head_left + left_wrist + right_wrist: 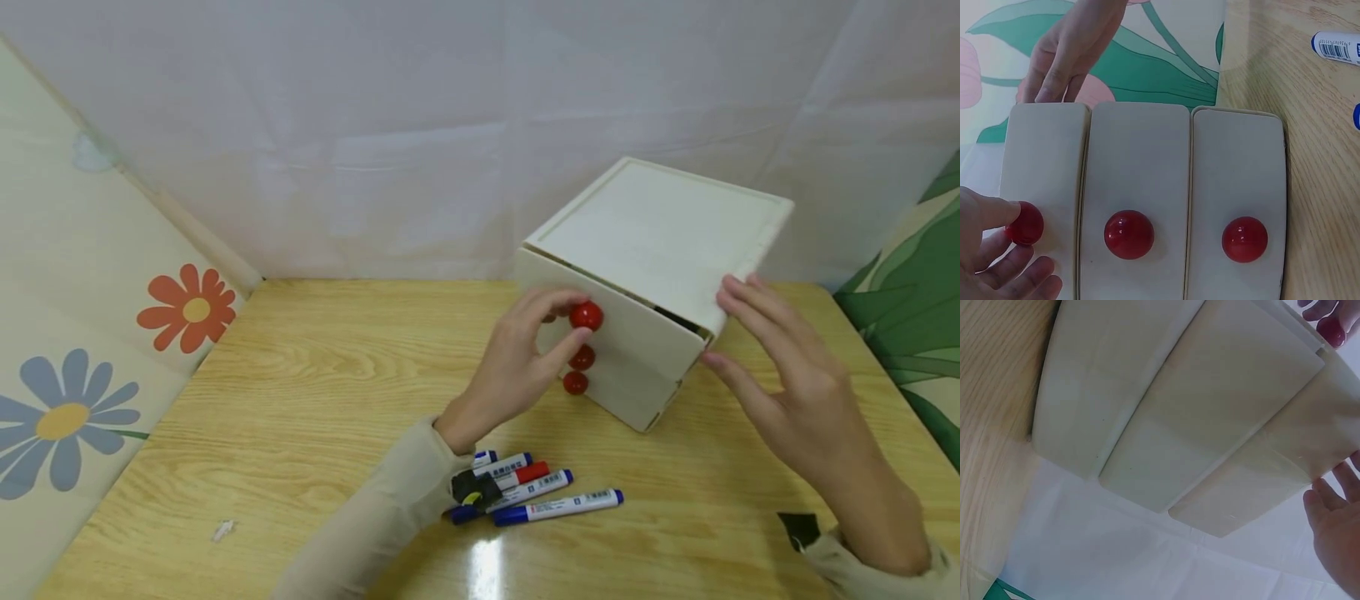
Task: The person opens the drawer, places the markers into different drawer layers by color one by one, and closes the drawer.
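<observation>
A small white chest with three stacked drawers (pixel 667 225) stands on the table, each drawer front bearing a round red knob. My left hand (pixel 517 354) pinches the top knob (pixel 587 316) between thumb and fingers; the left wrist view shows this knob (pixel 1026 224) too. Below it are the middle knob (pixel 582 357) and the bottom knob (pixel 575 383). A narrow dark gap runs between the chest's top and the upper drawer front. My right hand (pixel 795 383) touches the chest's right edge near the front corner, its fingers extended. The drawers' insides are hidden.
Several whiteboard markers (pixel 558 506) lie at the table's front, partly behind my left sleeve. A white scrap (pixel 222 530) is on the wooden table (pixel 300 375) at left. Behind hangs a pale cloth (pixel 375 150); flower-printed panels (pixel 63 421) flank the sides.
</observation>
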Motion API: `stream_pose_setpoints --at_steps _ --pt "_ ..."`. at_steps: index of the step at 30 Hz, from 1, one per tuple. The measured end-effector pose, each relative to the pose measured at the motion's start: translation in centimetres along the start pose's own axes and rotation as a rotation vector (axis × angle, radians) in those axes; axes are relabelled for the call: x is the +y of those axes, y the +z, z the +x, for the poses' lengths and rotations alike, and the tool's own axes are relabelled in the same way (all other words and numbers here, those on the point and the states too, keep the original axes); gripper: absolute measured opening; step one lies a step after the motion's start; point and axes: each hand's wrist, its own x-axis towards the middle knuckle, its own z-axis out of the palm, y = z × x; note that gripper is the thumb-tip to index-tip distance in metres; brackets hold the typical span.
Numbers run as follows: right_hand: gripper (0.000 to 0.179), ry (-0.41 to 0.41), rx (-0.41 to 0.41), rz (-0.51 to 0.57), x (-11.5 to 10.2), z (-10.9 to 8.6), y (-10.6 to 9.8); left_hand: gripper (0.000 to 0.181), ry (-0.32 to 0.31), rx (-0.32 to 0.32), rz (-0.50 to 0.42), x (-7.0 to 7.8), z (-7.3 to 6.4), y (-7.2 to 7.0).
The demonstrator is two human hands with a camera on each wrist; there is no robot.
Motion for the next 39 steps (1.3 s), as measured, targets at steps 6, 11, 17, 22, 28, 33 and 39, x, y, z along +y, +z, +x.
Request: stream_pose_setpoints --at_steps 6,11,17,22,28,33,39 --pt "0.063 -0.004 0.01 0.016 -0.1 0.0 0.1 0.032 -0.015 -0.001 0.009 0.0 0.2 0.2" --pt "0.063 -0.001 0.004 0.011 -0.1 0.0 0.0 0.032 -0.035 -0.008 -0.001 0.0 0.4 0.4" --pt "0.064 0.005 0.002 0.01 -0.1 -0.1 -0.1 0.033 -0.044 -0.008 -0.01 0.0 0.5 0.5" --pt "0.065 0.012 -0.007 0.003 0.0 -0.1 -0.1 0.034 -0.039 -0.004 -0.023 -0.3 0.4 0.6" --pt "0.065 0.018 -0.014 0.008 0.1 -0.2 -0.1 0.036 -0.045 0.001 -0.026 -0.9 -0.1 0.5" --pt "0.065 0.021 -0.017 0.006 0.2 -0.2 -0.1 0.038 -0.076 0.0 -0.033 -1.5 -0.6 0.3" --pt "0.065 0.02 -0.01 0.011 0.3 -0.3 -0.1 0.037 -0.102 -0.013 -0.051 -2.2 -1.3 0.2"
